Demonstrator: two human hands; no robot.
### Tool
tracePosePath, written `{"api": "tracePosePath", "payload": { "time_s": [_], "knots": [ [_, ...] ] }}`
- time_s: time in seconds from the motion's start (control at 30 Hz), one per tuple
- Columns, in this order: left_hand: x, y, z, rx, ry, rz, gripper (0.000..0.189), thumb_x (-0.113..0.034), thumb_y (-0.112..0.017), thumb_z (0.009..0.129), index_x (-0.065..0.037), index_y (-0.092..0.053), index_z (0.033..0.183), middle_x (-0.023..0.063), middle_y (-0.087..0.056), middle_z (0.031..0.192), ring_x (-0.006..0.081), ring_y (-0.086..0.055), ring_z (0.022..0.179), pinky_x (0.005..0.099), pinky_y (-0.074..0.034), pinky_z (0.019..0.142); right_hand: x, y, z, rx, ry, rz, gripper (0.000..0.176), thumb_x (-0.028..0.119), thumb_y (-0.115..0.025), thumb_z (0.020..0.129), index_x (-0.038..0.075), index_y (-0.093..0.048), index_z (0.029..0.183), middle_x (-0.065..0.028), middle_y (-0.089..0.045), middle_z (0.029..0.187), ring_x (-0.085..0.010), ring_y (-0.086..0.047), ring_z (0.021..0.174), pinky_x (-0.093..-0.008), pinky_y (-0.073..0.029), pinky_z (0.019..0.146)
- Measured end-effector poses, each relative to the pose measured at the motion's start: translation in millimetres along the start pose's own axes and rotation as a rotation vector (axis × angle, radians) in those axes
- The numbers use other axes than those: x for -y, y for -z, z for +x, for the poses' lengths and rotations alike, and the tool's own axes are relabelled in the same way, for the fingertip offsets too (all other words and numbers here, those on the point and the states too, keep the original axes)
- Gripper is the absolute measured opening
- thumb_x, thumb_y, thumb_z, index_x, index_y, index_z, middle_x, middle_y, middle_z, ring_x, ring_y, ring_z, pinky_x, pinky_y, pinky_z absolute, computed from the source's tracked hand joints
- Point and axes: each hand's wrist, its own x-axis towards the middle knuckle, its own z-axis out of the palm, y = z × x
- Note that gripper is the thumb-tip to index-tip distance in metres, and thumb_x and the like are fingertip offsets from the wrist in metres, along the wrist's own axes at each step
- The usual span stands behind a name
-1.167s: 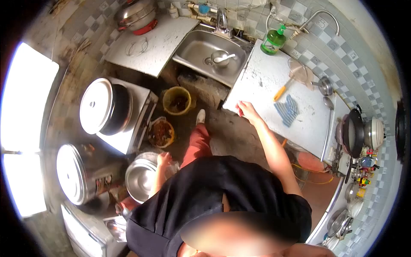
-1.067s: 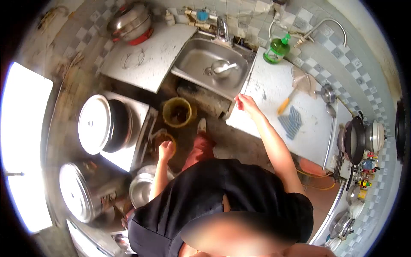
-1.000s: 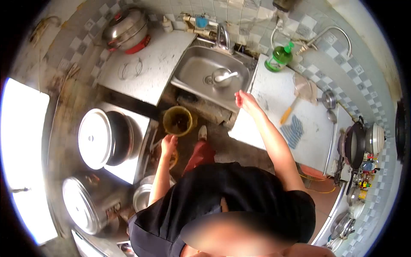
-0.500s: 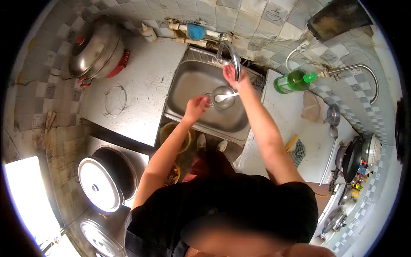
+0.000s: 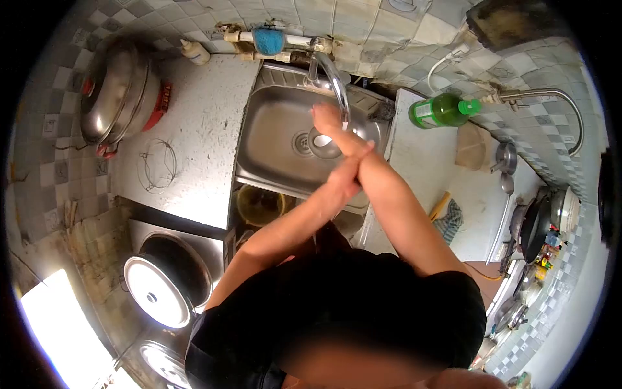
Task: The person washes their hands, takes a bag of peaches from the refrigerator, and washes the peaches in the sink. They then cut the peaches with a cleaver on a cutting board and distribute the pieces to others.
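My right hand (image 5: 326, 119) is over the sink under the curved metal faucet (image 5: 335, 83), empty, its fingers loosely apart and slightly blurred. My left hand (image 5: 346, 175) is wrapped around my right forearm, a little above the wrist. Below my right wrist, a small metal bowl (image 5: 317, 150) sits in the steel sink (image 5: 272, 123), partly hidden by my arm. A white spoon (image 5: 322, 140) lies in the bowl. Beside the bowl is the round drain (image 5: 301, 144).
On the right counter stand a green pump bottle (image 5: 444, 111), a cloth (image 5: 448, 223) and a long ladle (image 5: 506, 185). A lidded steel pot (image 5: 113, 97) and a wire rack (image 5: 157, 167) occupy the left counter. A blue sponge (image 5: 268, 41) rests on the wall pipe.
My left hand has left the area beside the bowl and closed around my right forearm. My right hand has shifted left and down under the faucet. The camera view has shifted slightly.
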Motion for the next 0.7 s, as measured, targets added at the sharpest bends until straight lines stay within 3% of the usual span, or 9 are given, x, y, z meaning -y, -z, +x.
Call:
{"api": "tracePosePath", "payload": {
  "time_s": [0.07, 0.2, 0.27, 0.33, 0.43, 0.5, 0.57, 0.6, 0.7],
  "knots": [
    [12, 20, 21, -0.025, 0.093, -0.008, 0.07, -0.039, -0.075, 0.078, 0.0, -0.044, 0.127, 0.0145, -0.056, 0.121, 0.027, -0.055, 0.107, 0.0423, -0.047, 0.092, -39, -27, 0, -0.146, 0.577, -0.392, 0.017, 0.017, -0.058, 0.082, 0.004, -0.067, 0.077, -0.0149, -0.066, 0.082, -0.031, -0.065, 0.079, -0.0405, -0.053, 0.072],
    [-9, 78, 114, -0.101, 0.026, -0.12, 0.057, -0.04, -0.072, 0.08, -0.006, -0.05, 0.12, 0.0098, -0.062, 0.101, 0.0258, -0.061, 0.086, 0.0407, -0.053, 0.075, -98, -118, 49, 0.225, 0.374, -0.459, 0.014, 0.014, -0.061, 0.073, 0.01, -0.073, 0.076, -0.0135, -0.069, 0.094, -0.0305, -0.066, 0.084, -0.0415, -0.053, 0.074],
    [-18, 82, 136, -0.088, -0.01, -0.199, 0.053, -0.042, -0.069, 0.081, -0.008, -0.052, 0.118, 0.0077, -0.062, 0.094, 0.0253, -0.062, 0.08, 0.0405, -0.054, 0.07, -74, -85, 31, 0.425, 0.344, -0.568, 0.022, 0.014, -0.059, 0.08, 0.006, -0.07, 0.097, -0.0198, -0.063, 0.112, -0.0301, -0.064, 0.095, -0.0385, -0.051, 0.079],
    [-40, 75, 138, -0.323, 0.031, -0.187, 0.051, -0.049, -0.061, 0.086, -0.012, -0.052, 0.119, 0.0044, -0.058, 0.087, 0.0237, -0.059, 0.074, 0.038, -0.051, 0.065, -61, -80, 8, 0.232, 0.112, -0.119, 0.041, 0.025, -0.061, 0.08, 0.007, -0.053, 0.115, -0.0205, -0.049, 0.126, -0.0329, -0.048, 0.112, -0.0406, -0.04, 0.093],
    [-40, 100, 161, -0.232, -0.113, -0.065, 0.04, -0.046, -0.055, 0.09, -0.011, -0.056, 0.11, 0.0034, -0.055, 0.079, 0.0213, -0.053, 0.067, 0.0339, -0.048, 0.062, -42, -78, -49, -0.048, -0.245, 0.536, 0.08, 0.042, -0.065, 0.08, 0.008, -0.029, 0.142, -0.0217, -0.029, 0.147, -0.0369, -0.025, 0.137, -0.0438, -0.023, 0.113],
    [-39, 123, 189, -0.127, -0.253, 0.088, 0.035, -0.043, -0.048, 0.094, -0.011, -0.06, 0.101, 0.0024, -0.052, 0.072, 0.0189, -0.048, 0.059, 0.0297, -0.046, 0.059, 28, 2, -113, -0.523, 0.253, 0.456, 0.033, 0.012, -0.05, 0.09, -0.004, -0.05, 0.119, -0.021, -0.052, 0.125, -0.0372, -0.049, 0.115, -0.0431, -0.041, 0.095],
    [-53, 147, 262, -0.176, -0.308, 0.083, 0.036, -0.037, -0.046, 0.095, -0.007, -0.064, 0.084, 0.0073, -0.059, 0.069, 0.0193, -0.054, 0.057, 0.0279, -0.047, 0.057, 52, 45, -165, -0.055, 0.257, 0.899, 0.037, 0.012, -0.049, 0.092, -0.001, -0.043, 0.126, -0.0175, -0.048, 0.128, -0.0343, -0.044, 0.119, -0.0436, -0.034, 0.101],
    [-54, 142, 265, -0.172, -0.304, 0.085, 0.036, -0.037, -0.046, 0.095, -0.007, -0.064, 0.084, 0.0073, -0.059, 0.069, 0.0193, -0.054, 0.057, 0.0279, -0.047, 0.057, 59, 56, -178, -0.053, 0.32, 0.911, 0.033, 0.011, -0.051, 0.091, 0.001, -0.047, 0.123, -0.0174, -0.05, 0.121, -0.0343, -0.047, 0.114, -0.0436, -0.035, 0.1],
    [-45, 150, 272, -0.454, -0.341, 0.95, 0.039, -0.037, -0.047, 0.093, -0.002, -0.065, 0.087, 0.0153, -0.067, 0.082, 0.0244, -0.065, 0.073, 0.0319, -0.051, 0.063, 67, 69, -181, -0.055, 0.558, 0.902, 0.027, 0.012, -0.054, 0.09, 0.004, -0.054, 0.116, -0.0175, -0.054, 0.112, -0.0339, -0.049, 0.109, -0.0425, -0.036, 0.099]
  ]
}}
